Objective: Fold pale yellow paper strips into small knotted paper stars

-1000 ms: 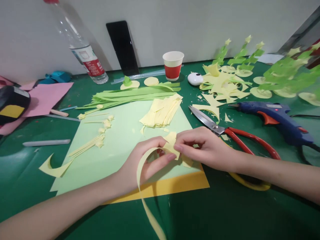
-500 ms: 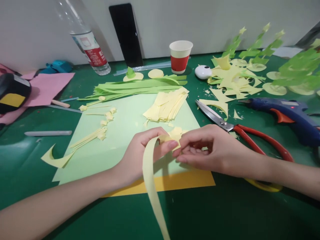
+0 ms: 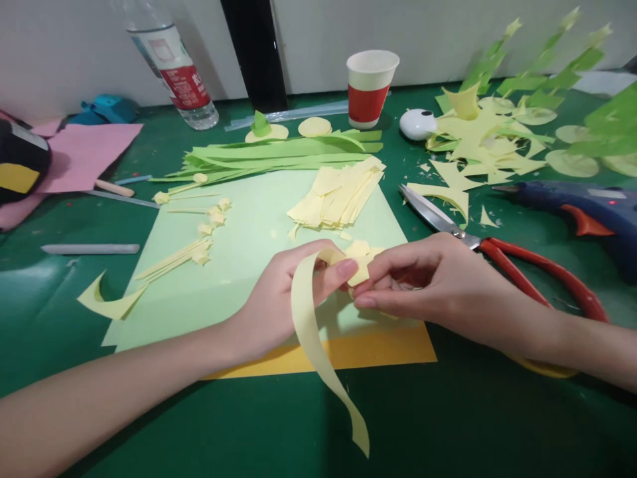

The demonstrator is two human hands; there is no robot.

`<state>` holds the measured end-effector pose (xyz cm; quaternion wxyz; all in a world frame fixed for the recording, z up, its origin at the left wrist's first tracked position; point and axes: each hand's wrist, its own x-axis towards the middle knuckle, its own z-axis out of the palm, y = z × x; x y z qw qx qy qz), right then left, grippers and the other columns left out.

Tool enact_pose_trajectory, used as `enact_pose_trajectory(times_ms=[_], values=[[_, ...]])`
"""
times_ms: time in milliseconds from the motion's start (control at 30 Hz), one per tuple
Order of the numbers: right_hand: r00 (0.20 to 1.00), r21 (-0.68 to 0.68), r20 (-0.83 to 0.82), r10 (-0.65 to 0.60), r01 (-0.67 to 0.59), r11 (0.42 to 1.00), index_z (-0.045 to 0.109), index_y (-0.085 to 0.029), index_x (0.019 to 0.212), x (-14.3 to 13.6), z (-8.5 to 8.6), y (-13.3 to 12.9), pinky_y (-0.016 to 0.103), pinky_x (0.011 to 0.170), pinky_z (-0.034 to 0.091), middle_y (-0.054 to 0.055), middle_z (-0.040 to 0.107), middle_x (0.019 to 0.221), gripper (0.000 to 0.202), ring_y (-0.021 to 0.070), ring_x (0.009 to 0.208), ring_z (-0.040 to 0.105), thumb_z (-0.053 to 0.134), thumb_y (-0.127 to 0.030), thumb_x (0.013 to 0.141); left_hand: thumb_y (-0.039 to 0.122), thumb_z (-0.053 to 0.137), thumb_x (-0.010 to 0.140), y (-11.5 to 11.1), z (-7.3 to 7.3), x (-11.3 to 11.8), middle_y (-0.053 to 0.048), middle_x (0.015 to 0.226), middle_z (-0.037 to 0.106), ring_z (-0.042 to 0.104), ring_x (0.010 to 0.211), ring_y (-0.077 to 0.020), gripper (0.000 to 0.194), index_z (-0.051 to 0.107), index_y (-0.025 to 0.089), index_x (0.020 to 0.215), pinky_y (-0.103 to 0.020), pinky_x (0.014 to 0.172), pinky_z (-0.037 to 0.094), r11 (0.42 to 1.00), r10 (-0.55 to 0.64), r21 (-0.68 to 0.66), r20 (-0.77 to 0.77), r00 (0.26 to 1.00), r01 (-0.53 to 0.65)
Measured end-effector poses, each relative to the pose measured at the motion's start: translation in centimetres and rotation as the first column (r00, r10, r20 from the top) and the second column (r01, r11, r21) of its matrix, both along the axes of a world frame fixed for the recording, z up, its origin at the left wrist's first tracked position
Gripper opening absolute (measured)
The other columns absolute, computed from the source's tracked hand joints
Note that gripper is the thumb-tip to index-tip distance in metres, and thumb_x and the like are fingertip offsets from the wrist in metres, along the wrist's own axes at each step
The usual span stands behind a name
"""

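Observation:
My left hand (image 3: pixel 293 292) pinches a pale yellow paper strip (image 3: pixel 308 325) between thumb and fingers. One end is folded flat near my thumb tip; the long loose end curls down over the table's front. My right hand (image 3: pixel 423 275) is closed beside that folded end, its thumb and index fingertips at the strip's edge. Beneath both hands lie light green paper sheets (image 3: pixel 239 292) over an orange sheet (image 3: pixel 383 348). On the green paper rest a stack of short yellow strips (image 3: pixel 338 196) and several thin yellow stems (image 3: pixel 174 259) with small folded tips.
Scissors (image 3: pixel 458 232) with red handles lie beside my right forearm, a blue glue gun (image 3: pixel 582 206) beyond them. Yellow paper scraps (image 3: pixel 478 146), a paper cup (image 3: pixel 371 93), green strips (image 3: pixel 279 156) and a water bottle (image 3: pixel 184 86) stand or lie behind. A grey pen (image 3: pixel 89 249) is at left.
The strip's loose end has swung up and right, so its tip now shows. Both hands stay close together at the fold. The whole view has shifted slightly.

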<state>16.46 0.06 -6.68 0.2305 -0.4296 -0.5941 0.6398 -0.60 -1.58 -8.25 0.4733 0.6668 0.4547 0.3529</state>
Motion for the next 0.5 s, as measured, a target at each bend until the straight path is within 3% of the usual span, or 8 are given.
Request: enact_pose_trajectory(times_ms=[133,267,400,500], values=[[0.998,0.079,0.064,0.007,-0.012,0.997,0.069,-0.016,0.06,0.07,0.08,-0.08,0.016,0.038,0.033,-0.001,0.06,0.052,0.01,0.0061,0.045,0.044,0.068,-0.023,0.066,0.031,0.051,0.084,0.02,0.1,0.13,0.003,0.055,0.047,0.044,0.052,-0.0092,0.033,0.048,0.018,0.055,-0.019,0.047,0.039,0.999,0.027,-0.022,-0.016,1.0,-0.027],[0.998,0.175,0.061,-0.024,0.013,0.985,0.06,-0.016,0.046,0.35,0.09,-0.21,0.017,0.035,0.025,-0.003,0.047,0.042,0.028,0.0046,0.04,0.032,0.064,-0.028,0.071,0.027,0.05,0.086,0.16,-0.16,0.09,0.004,0.056,0.052,0.053,0.056,-0.0089,0.029,0.051,0.018,0.058,-0.017,0.054,0.046,0.998,-0.003,-0.065,0.133,0.991,0.012],[0.998,0.114,0.055,-0.024,0.018,0.993,0.06,-0.019,0.059,0.19,0.49,-0.28,0.016,0.037,0.029,-0.006,0.042,0.047,0.01,0.0058,0.043,0.035,0.068,-0.022,0.064,0.026,0.05,0.086,0.2,-0.32,0.08,0.003,0.058,0.056,0.058,0.06,-0.0096,0.027,0.053,0.018,0.06,-0.017,0.057,0.049,0.997,-0.013,-0.079,0.17,0.985,0.027],[0.997,0.07,0.075,-0.021,0.015,0.997,0.059,-0.018,0.059,-0.12,0.74,-0.22,0.017,0.039,0.03,-0.006,0.042,0.048,0.012,0.0064,0.045,0.036,0.068,-0.024,0.062,0.026,0.049,0.086,0.08,-0.29,0.12,0.003,0.058,0.056,0.055,0.057,-0.0096,0.028,0.053,0.018,0.06,-0.018,0.053,0.047,0.998,-0.022,-0.05,0.124,0.992,0.028]])
